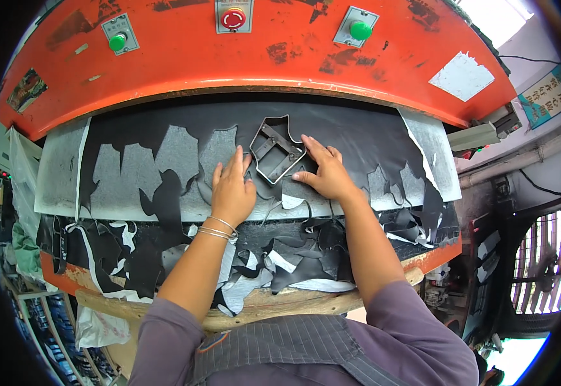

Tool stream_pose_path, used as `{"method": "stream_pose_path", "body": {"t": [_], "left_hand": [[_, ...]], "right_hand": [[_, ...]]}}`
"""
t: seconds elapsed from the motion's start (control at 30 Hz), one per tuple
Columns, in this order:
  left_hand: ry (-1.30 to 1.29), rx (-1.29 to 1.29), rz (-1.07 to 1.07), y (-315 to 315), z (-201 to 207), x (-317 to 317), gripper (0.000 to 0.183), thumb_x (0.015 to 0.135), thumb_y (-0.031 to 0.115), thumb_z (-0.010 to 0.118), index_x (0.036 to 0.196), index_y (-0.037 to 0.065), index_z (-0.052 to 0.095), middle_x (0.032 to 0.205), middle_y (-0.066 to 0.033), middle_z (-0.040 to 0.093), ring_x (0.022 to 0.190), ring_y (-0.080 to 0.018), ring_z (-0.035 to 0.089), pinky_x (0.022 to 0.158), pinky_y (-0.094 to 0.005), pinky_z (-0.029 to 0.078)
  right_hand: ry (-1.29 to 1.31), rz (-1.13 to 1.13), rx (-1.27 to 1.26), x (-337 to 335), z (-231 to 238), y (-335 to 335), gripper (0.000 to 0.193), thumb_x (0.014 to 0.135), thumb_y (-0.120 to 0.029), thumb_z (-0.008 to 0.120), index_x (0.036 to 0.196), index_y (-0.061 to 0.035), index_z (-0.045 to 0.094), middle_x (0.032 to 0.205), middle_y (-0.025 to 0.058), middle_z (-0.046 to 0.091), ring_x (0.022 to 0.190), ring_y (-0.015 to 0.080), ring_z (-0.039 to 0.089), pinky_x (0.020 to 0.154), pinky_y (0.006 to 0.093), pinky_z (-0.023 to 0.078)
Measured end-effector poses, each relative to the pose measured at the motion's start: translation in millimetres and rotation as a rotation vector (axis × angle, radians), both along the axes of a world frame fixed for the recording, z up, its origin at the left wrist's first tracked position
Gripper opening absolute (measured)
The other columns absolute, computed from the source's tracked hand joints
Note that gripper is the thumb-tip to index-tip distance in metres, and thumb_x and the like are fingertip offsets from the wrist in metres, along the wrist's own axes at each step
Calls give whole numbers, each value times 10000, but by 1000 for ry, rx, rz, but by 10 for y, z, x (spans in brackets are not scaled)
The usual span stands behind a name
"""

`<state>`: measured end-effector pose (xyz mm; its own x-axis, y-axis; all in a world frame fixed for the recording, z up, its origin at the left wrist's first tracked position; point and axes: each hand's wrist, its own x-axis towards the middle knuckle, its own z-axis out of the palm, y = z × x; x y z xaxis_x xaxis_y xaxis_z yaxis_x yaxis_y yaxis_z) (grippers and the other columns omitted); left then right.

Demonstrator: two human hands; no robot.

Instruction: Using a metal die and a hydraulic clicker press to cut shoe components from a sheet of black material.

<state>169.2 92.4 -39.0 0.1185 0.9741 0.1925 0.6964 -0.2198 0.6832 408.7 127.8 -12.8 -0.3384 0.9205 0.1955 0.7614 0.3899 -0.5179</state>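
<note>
A metal cutting die (284,168) with a many-sided outline and inner crossbars lies on a black sheet of leather-like material (357,132). My left hand (234,190) is on its left side, fingers stretched out, the fingertips close against the die's edge. On the other side, my right hand (325,170) has its thumb and fingers spread around the die's right corner, seemingly touching it. Both hands are open. Left of the die, several cut-out gaps in the sheet show the grey-white cutting board (58,170) beneath.
An orange press head (184,58) spans the back, with two green buttons (117,42) and a red stop button (233,18). Black and white scraps (299,270) heap along the near ledge, above a wooden front rail (126,309). A fan (544,264) stands at the right.
</note>
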Motion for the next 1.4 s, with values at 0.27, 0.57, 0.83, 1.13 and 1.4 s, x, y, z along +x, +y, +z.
{"method": "stream_pose_path", "body": {"t": [0.27, 0.57, 0.83, 1.13, 1.4], "left_hand": [[88, 20, -30, -42, 107, 19, 748, 792, 101, 514, 1458, -18, 195, 1389, -102, 513, 1327, -262, 415, 1162, -443, 156], [11, 34, -19, -249, 71, 56, 701, 792, 100, 506, 1425, -48, 243, 1390, -106, 510, 1309, -258, 439, 1160, -437, 190], [-78, 174, -5, -386, -57, 87, 623, 804, 54, 488, 1397, -40, 319, 1327, -150, 550, 1290, -314, 443, 1131, -468, 245], [43, 129, 80, -644, -54, 227, 610, 821, 95, 515, 1385, -66, 343, 1318, -212, 525, 1312, -300, 425, 1128, -465, 232], [1, 156, 61, -558, -86, 206, 578, 815, 81, 505, 1361, -61, 380, 1313, -163, 552, 1291, -309, 444, 1117, -472, 249]], "right_hand": [[63, -30, 132, 28, -104, 13, 624, 760, -320, 757, 1305, -107, 539, 1298, 184, 564, 1227, 289, 520, 1082, 434, 273], [42, 31, 170, 113, -155, 21, 533, 741, -319, 763, 1208, -110, 614, 1239, 137, 612, 1147, 281, 563, 1032, 428, 345], [97, -45, 141, 74, -226, -57, 519, 680, -279, 809, 1130, -74, 653, 1186, 120, 649, 1078, 264, 608, 1014, 396, 363], [29, -72, 195, 69, -237, -96, 504, 674, -261, 814, 1112, -64, 660, 1177, 127, 655, 1075, 271, 614, 1008, 390, 371], [31, -89, 219, 46, -268, -106, 489, 681, -247, 810, 1100, -45, 658, 1164, 135, 661, 1032, 276, 635, 991, 368, 375]]}}
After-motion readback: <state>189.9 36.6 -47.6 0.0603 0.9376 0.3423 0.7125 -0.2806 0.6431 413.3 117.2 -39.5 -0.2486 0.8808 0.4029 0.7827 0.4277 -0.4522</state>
